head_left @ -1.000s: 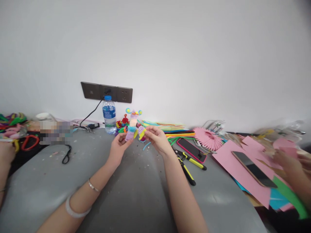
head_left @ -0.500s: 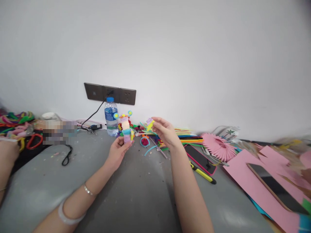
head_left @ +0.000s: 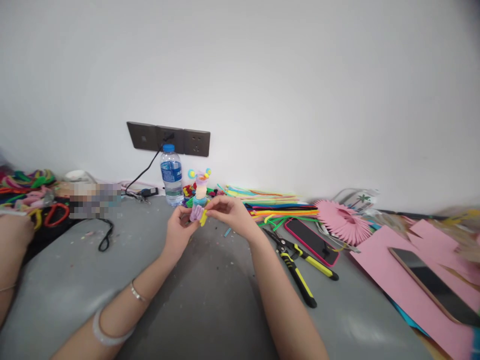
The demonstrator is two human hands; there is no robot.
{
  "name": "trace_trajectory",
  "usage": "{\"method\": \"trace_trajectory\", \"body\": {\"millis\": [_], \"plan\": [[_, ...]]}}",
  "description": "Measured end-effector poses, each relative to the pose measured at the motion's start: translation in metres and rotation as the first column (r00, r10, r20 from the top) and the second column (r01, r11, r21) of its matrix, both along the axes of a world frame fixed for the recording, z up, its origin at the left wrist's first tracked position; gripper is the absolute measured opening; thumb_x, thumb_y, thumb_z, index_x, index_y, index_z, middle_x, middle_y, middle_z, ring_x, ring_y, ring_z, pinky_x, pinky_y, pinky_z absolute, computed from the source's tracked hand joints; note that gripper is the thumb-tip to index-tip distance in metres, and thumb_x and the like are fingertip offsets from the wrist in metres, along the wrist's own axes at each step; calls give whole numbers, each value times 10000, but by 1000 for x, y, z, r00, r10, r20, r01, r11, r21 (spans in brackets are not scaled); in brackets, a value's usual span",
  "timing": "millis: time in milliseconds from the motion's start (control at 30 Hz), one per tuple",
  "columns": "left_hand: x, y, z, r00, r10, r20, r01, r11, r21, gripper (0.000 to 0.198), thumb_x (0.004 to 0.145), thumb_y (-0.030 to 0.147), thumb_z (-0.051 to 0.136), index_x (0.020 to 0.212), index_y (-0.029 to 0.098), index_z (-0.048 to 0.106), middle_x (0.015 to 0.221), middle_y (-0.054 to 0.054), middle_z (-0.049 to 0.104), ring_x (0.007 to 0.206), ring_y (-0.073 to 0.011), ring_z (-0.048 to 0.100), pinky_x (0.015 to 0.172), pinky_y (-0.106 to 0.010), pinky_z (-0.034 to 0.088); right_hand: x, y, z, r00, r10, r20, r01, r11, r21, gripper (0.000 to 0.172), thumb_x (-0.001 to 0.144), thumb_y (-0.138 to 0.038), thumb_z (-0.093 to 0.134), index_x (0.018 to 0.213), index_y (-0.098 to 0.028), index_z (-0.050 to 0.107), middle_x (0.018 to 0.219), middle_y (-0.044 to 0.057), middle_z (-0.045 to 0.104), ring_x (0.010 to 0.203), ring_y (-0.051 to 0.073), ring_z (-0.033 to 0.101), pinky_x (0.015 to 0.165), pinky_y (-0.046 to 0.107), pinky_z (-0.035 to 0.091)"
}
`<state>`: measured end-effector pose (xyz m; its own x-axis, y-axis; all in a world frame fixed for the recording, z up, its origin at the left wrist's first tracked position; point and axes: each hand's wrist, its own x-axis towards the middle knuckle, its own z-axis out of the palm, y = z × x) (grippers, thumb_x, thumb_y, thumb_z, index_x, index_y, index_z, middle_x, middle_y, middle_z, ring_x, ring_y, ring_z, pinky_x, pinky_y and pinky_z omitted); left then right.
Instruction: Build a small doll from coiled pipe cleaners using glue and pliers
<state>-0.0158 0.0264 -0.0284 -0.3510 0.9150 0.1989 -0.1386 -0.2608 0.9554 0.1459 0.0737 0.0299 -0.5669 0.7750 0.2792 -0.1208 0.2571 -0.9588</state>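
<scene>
Purple, peach and blue, the toy is upright between left hand and right hand! Left pinches its lower end; right pinches a small yellow piece there. Banded body and curls look done; whether the piece is fastened can't be told.

So the wall is just plain pale grey-white, running from nine o'clock up over twelve and round to three. Light on it is soft and pretty even, a bit darker in the corner out at two. There's a dark three-section socket panel at ten, with a black plug in the middle section. Below that it's a smooth grey tabletop, with shiny glare around eight and between four and five.
</scene>
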Motion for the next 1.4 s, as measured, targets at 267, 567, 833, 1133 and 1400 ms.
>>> {"method": "trace_trajectory", "body": {"millis": [267, 567, 833, 1133, 1400], "plan": [[3, -1, 5, 1000, -9, 9, 9, 1000, 10, 363, 510, 212, 850, 703, 210, 542, 731, 16, 608, 739, -174, 619, 713, -314, 519, 1, -1, 0, 994, -63, 86, 53, 992, 114, 168, 779, -347, 714, 824, -186, 693, 822, 30, 689, 770, 178, 639, 744, 317, 515], [3, -1, 1, 999, -37, 1, 37, 997, 73, 362, 558, 208, 838, 730, 216, 519, 757, 16, 617, 762, -165, 627, 700, -290, 536, 0, -1, 0, 994, -90, 66, 82, 991, 108, 131, 772, -319, 702, 803, -193, 679, 808, 28, 680, 762, 177, 641, 730, 312, 511], [3, -1, 1, 999, -8, -31, 10, 996, 87, 383, 549, 254, 852, 729, 214, 517, 736, 21, 599, 738, -164, 614, 682, -282, 523, -3, -2, 0, 994, -109, 30, 105, 989, 107, 135, 777, -316, 696, 803, -193, 648, 809, 19, 663, 755, 160, 634, 742, 299, 516], [2, 1, -2, 998, 12, -66, -2, 988, 155, 402, 567, 301, 849, 747, 188, 508, 740, 29, 584, 726, -132, 607, 661, -242, 524, -6, -6, 2, 984, -172, 53, 159, 968, 195, 104, 791, -266, 660, 806, -173, 617, 772, 5, 631, 683, 128, 581, 641, 251, 479], [3, 1, -3, 998, 17, -61, -7, 986, 169, 399, 577, 297, 852, 761, 182, 516, 757, 28, 589, 744, -127, 619, 683, -242, 532, -6, -7, 5, 974, -211, 76, 188, 953, 236, 104, 794, -271, 655, 796, -178, 608, 717, -13, 602, 619, 116, 530, 557, 236, 404]]}}
